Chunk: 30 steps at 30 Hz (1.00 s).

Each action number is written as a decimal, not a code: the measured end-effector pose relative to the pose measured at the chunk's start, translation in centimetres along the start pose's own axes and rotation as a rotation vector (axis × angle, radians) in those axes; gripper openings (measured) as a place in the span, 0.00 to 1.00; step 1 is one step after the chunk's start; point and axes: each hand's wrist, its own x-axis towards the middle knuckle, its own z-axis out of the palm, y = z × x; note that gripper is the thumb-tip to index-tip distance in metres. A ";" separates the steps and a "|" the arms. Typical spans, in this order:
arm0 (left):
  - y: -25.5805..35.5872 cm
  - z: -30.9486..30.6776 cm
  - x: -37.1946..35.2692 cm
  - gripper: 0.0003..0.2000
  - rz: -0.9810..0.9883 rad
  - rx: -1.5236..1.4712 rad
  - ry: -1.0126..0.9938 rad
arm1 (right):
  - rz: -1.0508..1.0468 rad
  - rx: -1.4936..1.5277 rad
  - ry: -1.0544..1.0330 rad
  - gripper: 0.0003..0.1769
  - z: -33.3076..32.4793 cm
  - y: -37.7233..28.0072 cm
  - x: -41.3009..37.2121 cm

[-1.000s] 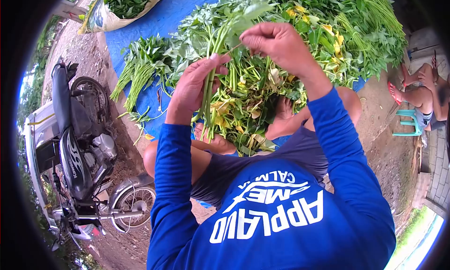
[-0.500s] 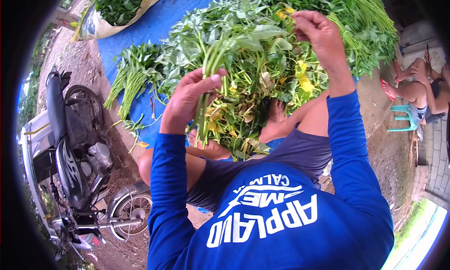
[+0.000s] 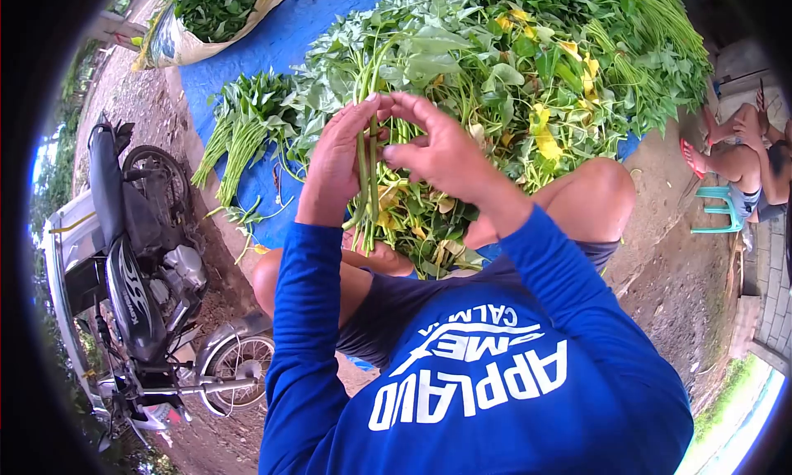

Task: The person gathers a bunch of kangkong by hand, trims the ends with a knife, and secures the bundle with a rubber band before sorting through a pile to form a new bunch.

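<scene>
A few long green stems (image 3: 368,157) with leaves at their upper end stand upright in my left hand (image 3: 337,153), whose fingers are closed round them. My right hand (image 3: 437,149) is beside it, its fingertips touching the stems near my left thumb; whether it grips one of them is hard to make out. Beneath and beyond both hands spreads a large heap of leafy greens (image 3: 503,79) with some yellow leaves (image 3: 544,133) in it. A separate bunch of greens (image 3: 239,137) lies to the left on a blue tarp (image 3: 198,91).
A sack of greens (image 3: 190,50) is at the upper left. On the left stands a motorcycle (image 3: 136,285). At the right, another person's legs (image 3: 734,149) show by a green plastic stool (image 3: 716,209). My bare feet and knees are by the heap.
My right hand has come from the heap's upper right, down and left to the stems in my left hand. Near the heap's right side, my right knee is now in view.
</scene>
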 end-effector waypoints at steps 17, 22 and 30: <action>0.0 -2.1 -0.6 0.17 0.025 0.084 0.095 | -0.009 -0.201 -0.034 0.08 0.1 2.3 2.3; -1.1 -2.8 0.5 0.16 0.069 0.172 0.150 | -0.005 -0.178 -0.087 0.07 -1.0 1.4 1.9; 3.2 -3.5 -1.2 0.14 0.350 0.282 0.388 | -0.003 -0.421 0.157 0.12 -14.7 -7.0 2.0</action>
